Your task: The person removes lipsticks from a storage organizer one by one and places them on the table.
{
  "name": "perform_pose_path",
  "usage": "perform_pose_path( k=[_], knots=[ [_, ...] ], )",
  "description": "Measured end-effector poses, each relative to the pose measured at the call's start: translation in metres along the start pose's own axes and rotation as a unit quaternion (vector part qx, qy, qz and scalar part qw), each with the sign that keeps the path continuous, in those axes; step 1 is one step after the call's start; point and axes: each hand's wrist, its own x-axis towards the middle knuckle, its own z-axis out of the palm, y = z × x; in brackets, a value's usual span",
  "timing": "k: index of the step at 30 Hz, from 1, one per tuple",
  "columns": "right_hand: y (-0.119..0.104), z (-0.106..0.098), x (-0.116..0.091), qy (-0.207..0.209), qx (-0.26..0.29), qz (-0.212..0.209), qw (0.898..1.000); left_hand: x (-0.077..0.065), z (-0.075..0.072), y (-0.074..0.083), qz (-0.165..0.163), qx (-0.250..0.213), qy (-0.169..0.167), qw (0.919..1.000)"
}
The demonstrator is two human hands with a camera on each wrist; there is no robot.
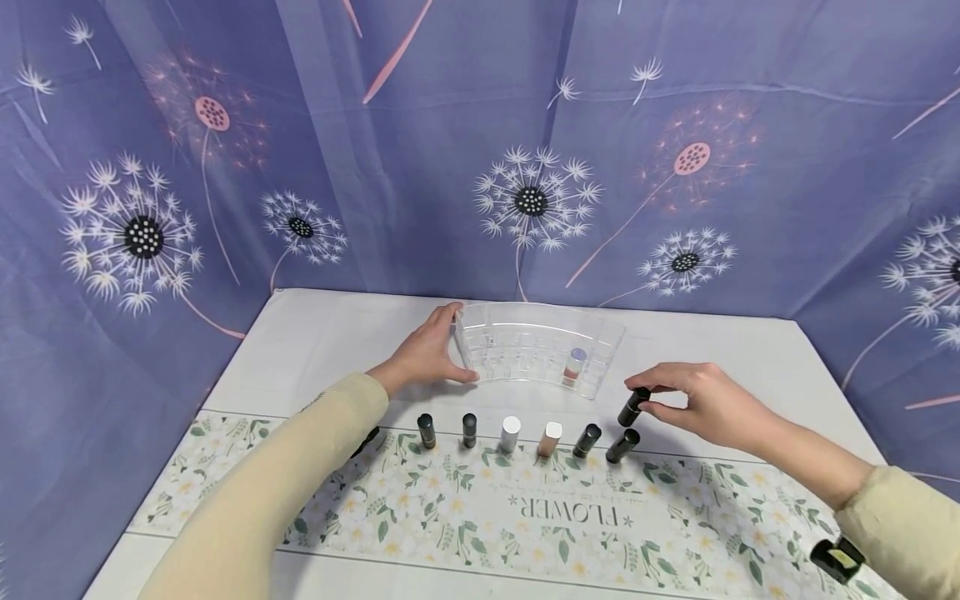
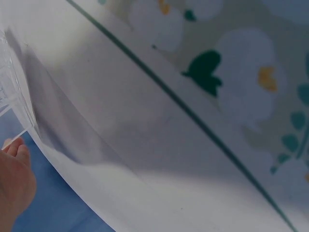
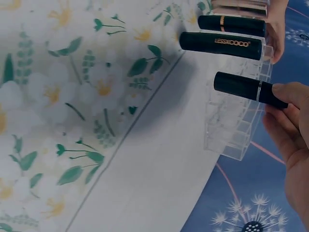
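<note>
My right hand (image 1: 701,402) pinches a black lipstick tube (image 1: 633,407) by its upper end, thumb and fingers around it; in the right wrist view the lipstick (image 3: 241,88) has a thin light band. At the left end of a clear, curved lipstick organizer (image 1: 536,317), my left hand (image 1: 427,350) spreads thumb and fingers across its side and holds it. One lipstick with a pale lilac top (image 1: 576,363) stands in a slot toward the organizer's right. In the left wrist view only part of the left hand (image 2: 18,186) shows, at the organizer's edge.
A row of upright lipsticks stands in front of the organizer: several black ones, such as the leftmost black tube (image 1: 427,431), a white one (image 1: 510,434) and a rose-gold one (image 1: 550,439). Beneath lies a floral runner (image 1: 450,533) on the white table (image 1: 300,350). A blue dandelion-print curtain (image 1: 420,167) hangs behind.
</note>
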Motion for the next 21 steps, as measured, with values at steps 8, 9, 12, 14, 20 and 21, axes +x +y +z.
perform_pose_path(
  k=[8,9,12,14,20,21],
  knots=[
    [0.000,0.004,-0.017,0.000,-0.004,0.006,1.000,-0.001,0.000,0.000,0.010,-0.005,0.006,0.9999],
    [0.000,0.004,-0.019,0.000,-0.005,0.006,1.000,-0.001,0.000,-0.001,0.010,-0.005,0.005,0.9999],
    [0.000,0.005,-0.025,0.000,-0.006,0.008,1.000,0.000,0.001,-0.001,0.008,-0.004,0.004,1.0000],
    [0.001,0.006,-0.029,0.001,-0.005,0.009,1.000,0.000,0.001,-0.001,0.006,-0.004,0.003,1.0000],
    [0.000,0.007,-0.039,-0.001,-0.001,0.017,1.000,0.000,0.001,-0.001,0.005,-0.001,0.003,1.0000],
    [-0.001,0.007,-0.040,-0.002,-0.001,0.020,1.000,0.000,0.001,-0.001,0.004,-0.001,0.003,1.0000]
  ],
)
